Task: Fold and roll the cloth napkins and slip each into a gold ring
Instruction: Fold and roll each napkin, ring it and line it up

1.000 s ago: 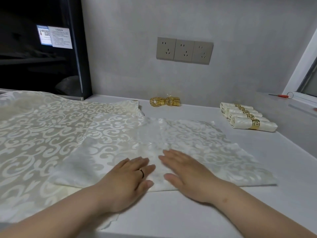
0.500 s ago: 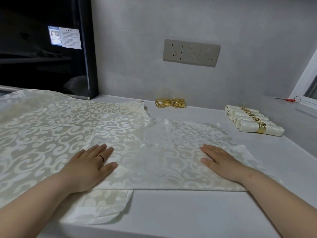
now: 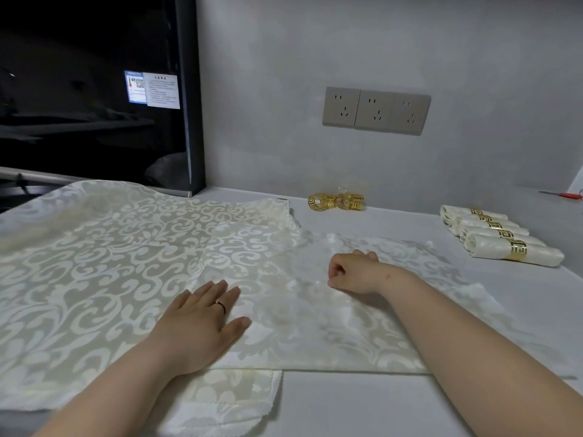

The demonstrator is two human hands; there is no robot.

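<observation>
Countertop [image 3: 394,405], pale and smooth, fills the lower view and meets a grey wall [image 3: 315,42] at the back, with a black glass-fronted cabinet [image 3: 94,127] standing at the far left. A stack of cream damask cloths [image 3: 88,263] covers the left part of the counter, one corner hanging near the front edge. Partly overlapping that stack, a single cream napkin [image 3: 315,335] lies spread flat in the middle, its near edge running parallel to the front of the counter. The left hand [image 3: 202,326] lies palm down where this napkin's left side overlaps the stack, fingers straight and close together and the thumb spread to the right, pressing the cloth flat. The right hand [image 3: 351,271] rests on the middle of the same napkin, towards its far edge, with the fingers curled into a loose fist and the thumb against the forefinger; whether any cloth is pinched inside cannot be told. Four rolled napkins [image 3: 492,236], each banded by a gold ring, lie side by side at the far right, well apart from both hands. A triple wall socket [image 3: 375,110] sits above the counter. Loose gold rings [image 3: 336,201] lie together against the wall behind the spread napkin. A red-handled tool [image 3: 566,194] lies at the right edge, and a thin dark ring [image 3: 221,305] circles one left finger.
</observation>
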